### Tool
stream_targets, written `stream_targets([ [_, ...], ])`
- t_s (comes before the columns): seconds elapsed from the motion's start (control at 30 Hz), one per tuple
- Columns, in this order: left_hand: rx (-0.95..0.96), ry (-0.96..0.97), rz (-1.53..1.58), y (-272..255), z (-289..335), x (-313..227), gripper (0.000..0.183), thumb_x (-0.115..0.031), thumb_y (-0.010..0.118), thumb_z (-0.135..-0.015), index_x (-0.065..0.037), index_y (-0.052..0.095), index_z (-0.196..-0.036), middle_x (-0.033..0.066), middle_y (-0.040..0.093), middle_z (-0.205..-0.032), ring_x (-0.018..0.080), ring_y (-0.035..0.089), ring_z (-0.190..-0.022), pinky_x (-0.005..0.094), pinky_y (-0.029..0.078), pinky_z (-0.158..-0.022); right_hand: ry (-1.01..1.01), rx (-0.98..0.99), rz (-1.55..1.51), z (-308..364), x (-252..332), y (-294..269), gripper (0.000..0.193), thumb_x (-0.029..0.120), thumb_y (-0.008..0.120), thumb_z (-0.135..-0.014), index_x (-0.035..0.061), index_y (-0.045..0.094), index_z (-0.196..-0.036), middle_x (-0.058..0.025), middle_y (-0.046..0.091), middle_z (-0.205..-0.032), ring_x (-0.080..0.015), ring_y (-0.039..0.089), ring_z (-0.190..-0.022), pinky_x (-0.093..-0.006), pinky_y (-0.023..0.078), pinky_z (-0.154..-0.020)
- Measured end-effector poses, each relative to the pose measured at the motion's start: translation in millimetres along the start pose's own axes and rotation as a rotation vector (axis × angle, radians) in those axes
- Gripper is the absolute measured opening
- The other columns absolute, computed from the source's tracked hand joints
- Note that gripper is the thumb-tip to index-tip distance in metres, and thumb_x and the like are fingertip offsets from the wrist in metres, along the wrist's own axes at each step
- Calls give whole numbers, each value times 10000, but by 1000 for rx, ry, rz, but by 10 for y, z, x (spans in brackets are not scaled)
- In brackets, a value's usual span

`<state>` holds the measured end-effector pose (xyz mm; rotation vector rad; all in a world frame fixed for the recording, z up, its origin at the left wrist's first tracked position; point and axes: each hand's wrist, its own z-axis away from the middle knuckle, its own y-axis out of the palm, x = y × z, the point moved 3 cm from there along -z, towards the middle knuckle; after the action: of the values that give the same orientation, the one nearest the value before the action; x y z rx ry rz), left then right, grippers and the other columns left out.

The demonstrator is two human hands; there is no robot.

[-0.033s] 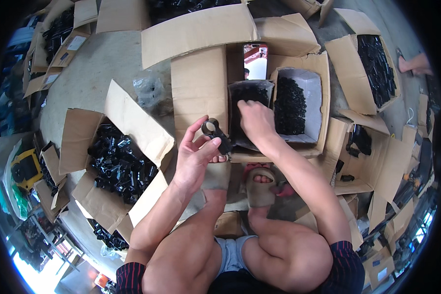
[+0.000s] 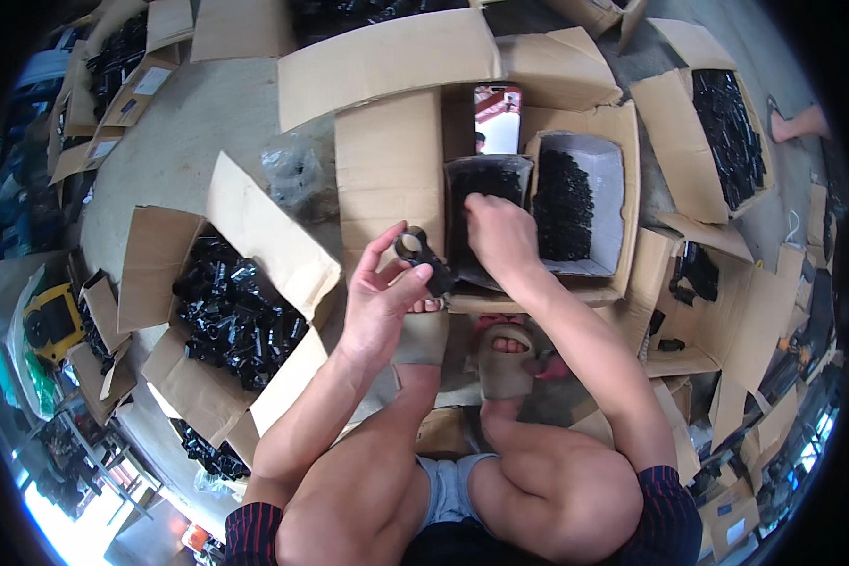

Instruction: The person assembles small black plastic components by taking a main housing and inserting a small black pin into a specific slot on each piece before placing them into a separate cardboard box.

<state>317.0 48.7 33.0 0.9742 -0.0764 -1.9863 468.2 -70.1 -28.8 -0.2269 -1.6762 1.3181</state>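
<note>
My left hand (image 2: 370,311) is closed on a black part with a ring-shaped end (image 2: 436,274), held up between thumb and fingers. My right hand (image 2: 502,236) is over a narrow dark bin (image 2: 489,162), its fingers curled together and pointing down at the small black pieces inside. Whatever those fingertips hold is hidden. Beside that bin stands a grey-lined bin (image 2: 607,198) partly filled with small black pieces. Both bins sit in an open cardboard box (image 2: 631,160) in front of me.
A phone (image 2: 497,118) stands upright behind the dark bin. To the left an open carton (image 2: 151,274) holds many shiny black parts. Another carton (image 2: 698,325) at the right has a few black parts. A clear plastic bag (image 2: 291,174) lies on the floor.
The whole view has shifted very slightly. My right hand has moved a little within the bin area; my left hand keeps its hold on the black part.
</note>
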Motion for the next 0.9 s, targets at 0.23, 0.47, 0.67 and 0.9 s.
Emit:
stream_targets([
  [0.23,71,77,46,114,50,-39,652,11,725,-920,-143,458,-1495,32,674,-1097,70,642,-844,225,527,-633,240,-176,-821,469,488,-558,95,72,779,-892,-11,738,-913,-63,750,-806,-76,649,-688,-246,520,-624],
  [0.47,102,123,20,206,76,-52,681,30,744,-899,-131,455,-1495,80,687,-1214,60,660,-855,208,533,-643,97,-317,-853,560,548,-800,92,1,795,-853,-15,722,-908,-96,757,-910,-87,664,-720,-250,545,-668],
  [0.67,177,217,-74,142,95,-41,660,81,744,-874,-98,496,-1459,130,670,-1280,109,686,-966,236,578,-734,119,-260,-883,617,493,-836,93,-4,794,-850,-19,714,-895,-102,759,-911,-110,701,-771,-258,557,-695],
  [0.9,340,478,-132,364,207,-53,611,161,740,-830,-11,545,-1383,161,612,-1354,216,636,-1205,342,575,-996,39,-267,-1054,786,432,-820,108,-56,765,-848,0,705,-918,-139,755,-973,-165,676,-891,-279,547,-777],
])
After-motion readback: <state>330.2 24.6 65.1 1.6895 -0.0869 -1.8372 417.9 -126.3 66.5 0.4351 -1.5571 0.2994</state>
